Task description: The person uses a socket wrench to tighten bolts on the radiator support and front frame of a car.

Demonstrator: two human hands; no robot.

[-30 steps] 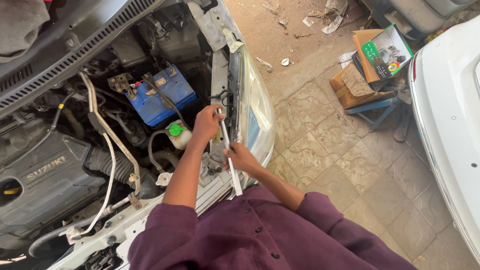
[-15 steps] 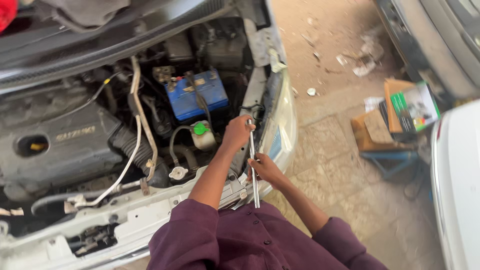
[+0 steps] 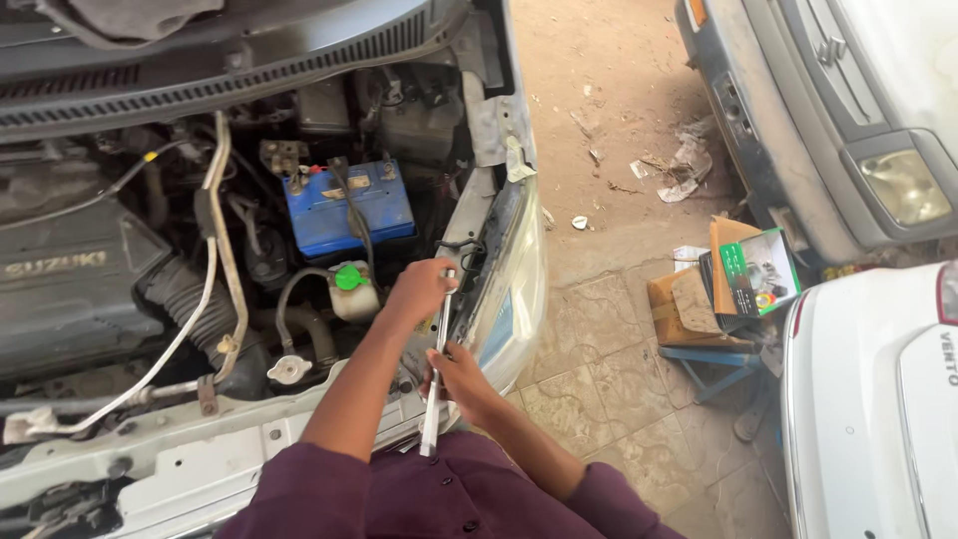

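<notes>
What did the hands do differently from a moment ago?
Hardly anything: the left hand keeps gripping the top of the long metal wrench by the headlight, and the right hand keeps holding its shaft lower down. Only the camera's view shifted. The blue battery stayed put.

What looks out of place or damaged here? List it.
The car's front is stripped: bare white metal shows where trim would sit. Torn paper scraps litter the dirt. Boxes are piled crookedly on a blue stool. Both hands, left and right, grip a long metal tool.
</notes>
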